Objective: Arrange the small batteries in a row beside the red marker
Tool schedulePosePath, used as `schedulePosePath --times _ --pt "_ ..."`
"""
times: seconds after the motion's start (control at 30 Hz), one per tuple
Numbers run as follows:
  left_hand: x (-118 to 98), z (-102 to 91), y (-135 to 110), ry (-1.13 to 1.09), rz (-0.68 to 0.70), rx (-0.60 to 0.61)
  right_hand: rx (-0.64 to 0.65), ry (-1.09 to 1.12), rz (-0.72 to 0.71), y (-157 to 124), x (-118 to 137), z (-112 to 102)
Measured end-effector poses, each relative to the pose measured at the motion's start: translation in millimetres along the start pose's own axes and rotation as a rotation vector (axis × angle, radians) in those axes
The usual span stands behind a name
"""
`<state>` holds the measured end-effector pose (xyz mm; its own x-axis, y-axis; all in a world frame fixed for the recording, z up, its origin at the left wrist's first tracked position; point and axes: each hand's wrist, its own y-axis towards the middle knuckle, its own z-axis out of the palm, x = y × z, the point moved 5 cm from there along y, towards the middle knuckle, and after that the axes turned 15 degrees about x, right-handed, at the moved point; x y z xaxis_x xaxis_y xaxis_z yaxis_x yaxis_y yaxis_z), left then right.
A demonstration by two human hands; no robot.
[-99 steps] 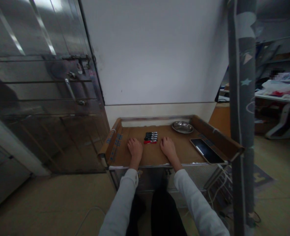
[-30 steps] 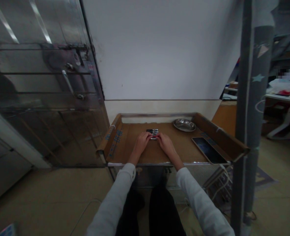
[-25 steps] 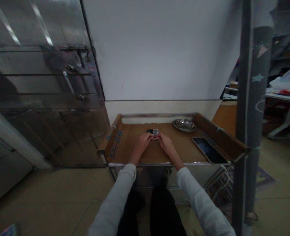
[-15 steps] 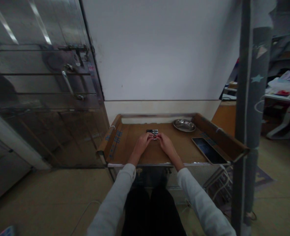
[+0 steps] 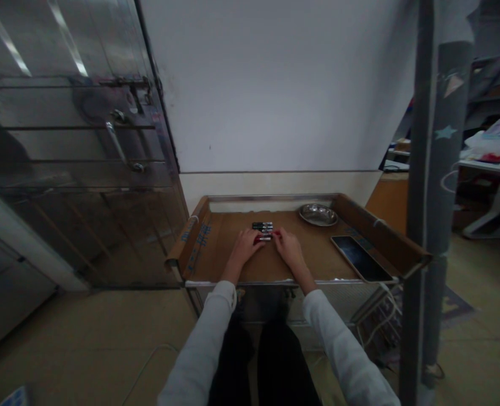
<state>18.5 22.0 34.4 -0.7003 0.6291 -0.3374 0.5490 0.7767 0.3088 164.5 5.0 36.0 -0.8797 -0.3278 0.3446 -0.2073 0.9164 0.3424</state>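
Note:
Several small shiny tubes (image 5: 262, 225), black and silver, lie in a row on the cardboard lining (image 5: 224, 225). Nearest me is a red-and-silver tube (image 5: 264, 238), level with the row. My left hand (image 5: 245, 246) pinches its left end, fingers closed. My right hand (image 5: 288, 247) has its fingers drawn together by the tubes' right ends. A small reddish spot shows at its fingertips, too small to name. What kind of tubes these are is not clear.
A round metal dish (image 5: 318, 215) stands at the tray's back right. A dark-screened phone (image 5: 360, 258) lies at the front right. Raised cardboard sides (image 5: 381, 234) edge the tray. A grey post (image 5: 421, 225) rises on the right, and a metal door (image 5: 64, 141) is at left.
My hands have drawn slightly apart. The red-and-silver tube, mostly covered by the fingers before, now shows in front of the row.

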Motion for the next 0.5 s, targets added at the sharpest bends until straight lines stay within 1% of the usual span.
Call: schedulePosePath --times 0.1,0.2,0.37,0.5 --pt "-2 1.2 -1 0.048 -0.008 0.04 -0.006 -0.081 0.102 -3 -4 -2" --pt "-3 2.6 0 0.06 -0.019 0.061 0.005 -0.161 0.142 -4 -6 0" --pt "-1 -0.4 4 0.071 -0.053 0.0 0.014 -0.199 0.062 -2 0 2" --pt "-4 -3.0 3 0.072 -0.014 -0.022 0.03 -0.151 -0.031 -1 6 2"
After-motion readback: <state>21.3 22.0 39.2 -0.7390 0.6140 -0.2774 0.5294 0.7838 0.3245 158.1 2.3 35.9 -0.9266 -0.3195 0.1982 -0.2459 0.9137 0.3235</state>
